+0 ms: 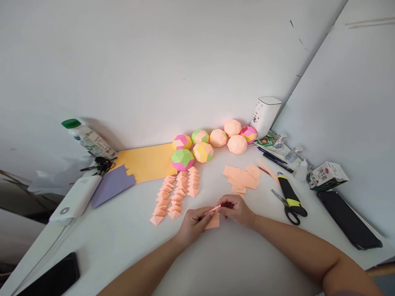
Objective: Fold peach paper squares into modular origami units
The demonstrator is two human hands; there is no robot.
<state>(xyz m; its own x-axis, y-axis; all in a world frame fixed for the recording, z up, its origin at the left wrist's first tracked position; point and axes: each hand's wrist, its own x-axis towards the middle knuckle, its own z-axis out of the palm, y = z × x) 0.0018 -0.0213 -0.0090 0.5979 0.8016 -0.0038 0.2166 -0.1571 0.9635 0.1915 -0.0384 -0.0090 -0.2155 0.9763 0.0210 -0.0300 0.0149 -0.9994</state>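
Observation:
Between my two hands is a piece of peach paper [213, 222], partly folded over along its upper edge. My left hand [194, 224] pinches its left side between thumb and fingers. At the right end, my right hand [236, 209] is closed on the same paper with its fingertips. Some of the paper is hidden behind my fingers. Just left of my hands lie rows of folded peach paper units [163, 197], overlapping each other. Loose flat peach paper pieces [243, 179] are spread beyond my right hand.
Several faceted paper balls [203, 152] stand by the wall. Scissors [290, 207] and a black-yellow cutter [291, 193] lie right, near pens [274, 158], a small carton [327, 174] and a black case [348, 220]. Left are orange card [151, 160], purple paper [112, 187], a bottle [89, 137] and a phone [51, 277].

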